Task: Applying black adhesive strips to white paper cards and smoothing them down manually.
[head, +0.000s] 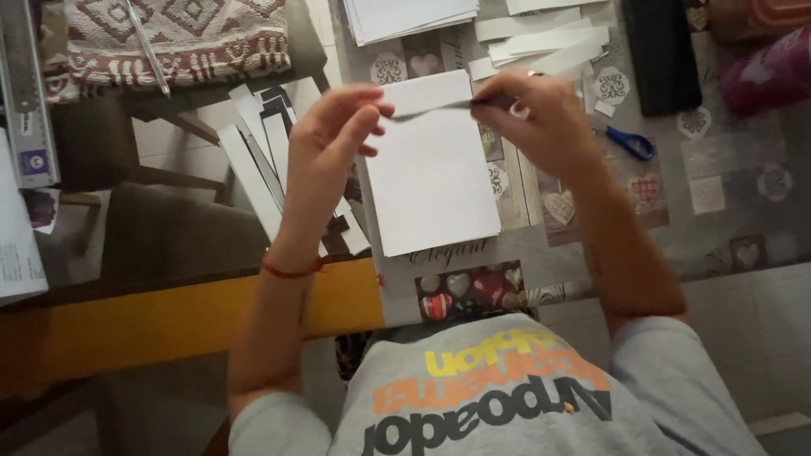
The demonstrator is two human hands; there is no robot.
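Patterned tablecloth under two hands stretching a thin dark strip above a white sheet.

Far left lies a ruler, then a woven cloth with a pen on it, and cut paper strips fanned beside the left hand. That hand pinches one end of the strip between thumb and fingertips, other fingers loosely curled; a red band circles its wrist. The strip runs level across the upper edge of the sheet, raised off the table. The right hand pinches the other end, fingers bunched together. More white strips lie behind it, with blue-handled scissors to the right.
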